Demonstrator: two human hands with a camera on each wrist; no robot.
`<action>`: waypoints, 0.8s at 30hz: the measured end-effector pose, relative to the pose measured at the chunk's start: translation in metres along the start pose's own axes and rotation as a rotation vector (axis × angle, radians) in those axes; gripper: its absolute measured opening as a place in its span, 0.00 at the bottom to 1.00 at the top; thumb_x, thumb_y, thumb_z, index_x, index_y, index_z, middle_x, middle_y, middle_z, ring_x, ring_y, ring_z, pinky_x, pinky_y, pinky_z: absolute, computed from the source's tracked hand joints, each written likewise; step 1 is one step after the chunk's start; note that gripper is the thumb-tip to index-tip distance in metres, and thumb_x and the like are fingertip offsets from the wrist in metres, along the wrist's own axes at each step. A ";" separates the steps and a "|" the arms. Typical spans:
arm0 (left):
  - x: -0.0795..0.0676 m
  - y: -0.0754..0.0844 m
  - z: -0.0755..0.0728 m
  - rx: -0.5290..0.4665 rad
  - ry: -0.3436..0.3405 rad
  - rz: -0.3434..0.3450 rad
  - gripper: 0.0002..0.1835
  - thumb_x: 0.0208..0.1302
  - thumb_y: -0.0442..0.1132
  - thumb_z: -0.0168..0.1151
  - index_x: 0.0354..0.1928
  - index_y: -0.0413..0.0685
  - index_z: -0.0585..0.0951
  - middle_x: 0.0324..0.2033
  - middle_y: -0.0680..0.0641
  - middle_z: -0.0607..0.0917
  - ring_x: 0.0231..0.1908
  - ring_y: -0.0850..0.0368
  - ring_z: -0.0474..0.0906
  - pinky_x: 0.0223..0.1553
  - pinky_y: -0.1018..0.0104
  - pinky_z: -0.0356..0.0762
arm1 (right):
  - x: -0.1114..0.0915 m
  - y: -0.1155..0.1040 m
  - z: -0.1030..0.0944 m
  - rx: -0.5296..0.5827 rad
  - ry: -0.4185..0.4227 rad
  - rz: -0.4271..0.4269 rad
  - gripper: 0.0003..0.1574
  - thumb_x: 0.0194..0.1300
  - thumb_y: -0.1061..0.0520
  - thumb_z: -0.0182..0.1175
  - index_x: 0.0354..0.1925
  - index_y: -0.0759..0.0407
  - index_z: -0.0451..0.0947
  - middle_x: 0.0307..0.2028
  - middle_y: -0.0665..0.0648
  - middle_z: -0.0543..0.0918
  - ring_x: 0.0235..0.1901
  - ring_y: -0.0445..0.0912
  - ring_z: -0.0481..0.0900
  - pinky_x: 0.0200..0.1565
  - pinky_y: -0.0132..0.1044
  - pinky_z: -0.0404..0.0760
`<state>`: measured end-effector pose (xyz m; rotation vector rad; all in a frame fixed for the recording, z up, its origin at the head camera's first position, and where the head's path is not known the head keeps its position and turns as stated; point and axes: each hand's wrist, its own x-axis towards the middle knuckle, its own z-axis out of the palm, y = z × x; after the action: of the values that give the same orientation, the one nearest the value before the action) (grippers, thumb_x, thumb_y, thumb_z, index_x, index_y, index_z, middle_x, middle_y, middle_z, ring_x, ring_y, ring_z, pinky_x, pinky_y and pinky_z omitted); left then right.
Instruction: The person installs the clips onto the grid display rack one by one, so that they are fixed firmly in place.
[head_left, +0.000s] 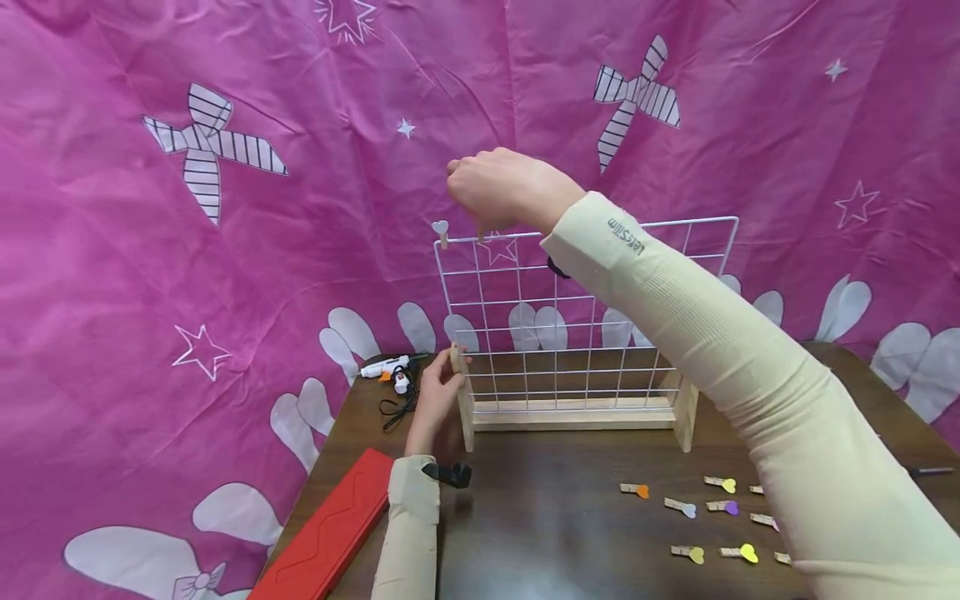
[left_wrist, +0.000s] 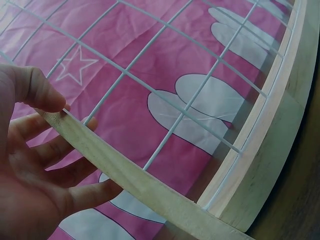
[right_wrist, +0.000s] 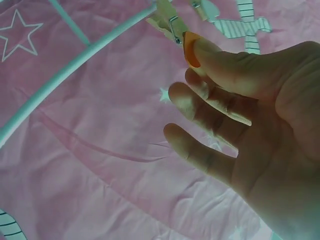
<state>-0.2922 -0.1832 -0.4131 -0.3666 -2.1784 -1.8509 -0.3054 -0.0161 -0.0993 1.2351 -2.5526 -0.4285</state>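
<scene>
A white wire grid [head_left: 556, 302] stands upright in a wooden base [head_left: 570, 419] on the table. My left hand [head_left: 437, 398] grips the top of the base's left side post [left_wrist: 95, 150], thumb on one side and fingers on the other. Above the grid's top left, my right hand [head_left: 513, 190] pinches a small wooden clothespin [right_wrist: 169, 22] by its end with the orange heart [right_wrist: 190, 50]. That clothespin's jaws are at the top wire [right_wrist: 55, 85]. Left of it, a clothespin with a white heart [head_left: 441, 232] is clipped onto the same wire.
Several heart clothespins [head_left: 681, 507] in orange, white, purple and yellow lie on the table [head_left: 540, 508] at right. A long red box [head_left: 330, 533] is at the left edge. Behind it lies a white glue gun [head_left: 385, 367] with a black cord. A pink curtain [head_left: 300, 267] hangs behind.
</scene>
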 end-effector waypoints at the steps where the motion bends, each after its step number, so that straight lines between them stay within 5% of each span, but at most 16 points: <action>1: 0.000 0.000 0.000 -0.002 -0.001 0.001 0.24 0.52 0.20 0.48 0.55 0.33 0.72 0.44 0.32 0.79 0.50 0.39 0.72 0.46 0.63 0.69 | 0.001 0.001 0.001 -0.001 -0.017 0.009 0.10 0.51 0.66 0.57 0.36 0.65 0.75 0.40 0.61 0.73 0.33 0.57 0.74 0.39 0.50 0.75; 8: -0.001 -0.003 0.002 0.003 0.011 -0.006 0.25 0.51 0.21 0.49 0.55 0.36 0.73 0.43 0.36 0.81 0.49 0.44 0.73 0.47 0.62 0.70 | 0.007 0.001 0.006 0.000 -0.030 0.006 0.15 0.50 0.64 0.60 0.40 0.65 0.77 0.43 0.62 0.72 0.45 0.58 0.71 0.43 0.52 0.74; 19: -0.001 -0.004 0.002 0.019 0.020 -0.015 0.24 0.53 0.22 0.50 0.55 0.37 0.74 0.43 0.37 0.81 0.47 0.51 0.74 0.48 0.60 0.70 | 0.007 0.002 0.010 0.028 -0.003 0.037 0.12 0.47 0.65 0.57 0.35 0.64 0.75 0.42 0.61 0.74 0.42 0.56 0.72 0.43 0.52 0.74; 24: -0.003 -0.001 0.002 0.016 0.017 -0.020 0.24 0.53 0.21 0.49 0.55 0.37 0.74 0.44 0.36 0.81 0.49 0.45 0.74 0.48 0.56 0.70 | 0.009 0.002 0.010 0.023 -0.026 0.021 0.15 0.49 0.63 0.59 0.40 0.65 0.76 0.45 0.61 0.75 0.44 0.56 0.72 0.45 0.51 0.74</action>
<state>-0.2903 -0.1817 -0.4154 -0.3259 -2.1921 -1.8393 -0.3157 -0.0203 -0.1066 1.2167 -2.5970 -0.4136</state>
